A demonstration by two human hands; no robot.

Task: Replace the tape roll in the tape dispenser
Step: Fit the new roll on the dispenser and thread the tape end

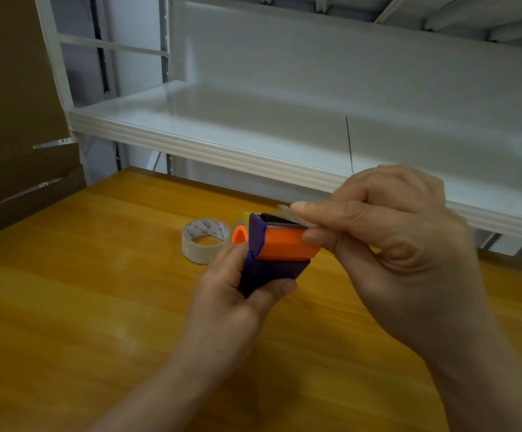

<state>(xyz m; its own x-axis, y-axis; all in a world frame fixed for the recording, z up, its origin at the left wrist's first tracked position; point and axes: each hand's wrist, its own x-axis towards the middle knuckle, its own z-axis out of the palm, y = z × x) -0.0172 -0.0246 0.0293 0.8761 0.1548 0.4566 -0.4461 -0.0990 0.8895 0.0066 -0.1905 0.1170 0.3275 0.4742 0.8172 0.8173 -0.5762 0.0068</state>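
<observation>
A purple and orange tape dispenser (pixel 280 244) is held above the wooden table, its toothed blade facing up. My left hand (pixel 241 291) grips its purple handle from below. My right hand (pixel 387 232) pinches a strip of clear tape (pixel 284 210) between thumb and forefinger, right over the blade. A roll sits inside the dispenser around an orange hub (pixel 239 234), mostly hidden. A second clear tape roll (pixel 205 240) with printed core lies flat on the table just left of the dispenser, untouched.
The wooden table (pixel 97 307) spreads out under my hands. A white metal shelf (pixel 253 132) runs across behind it, its front edge close above the far side. Brown cardboard (pixel 16 120) stands at the left.
</observation>
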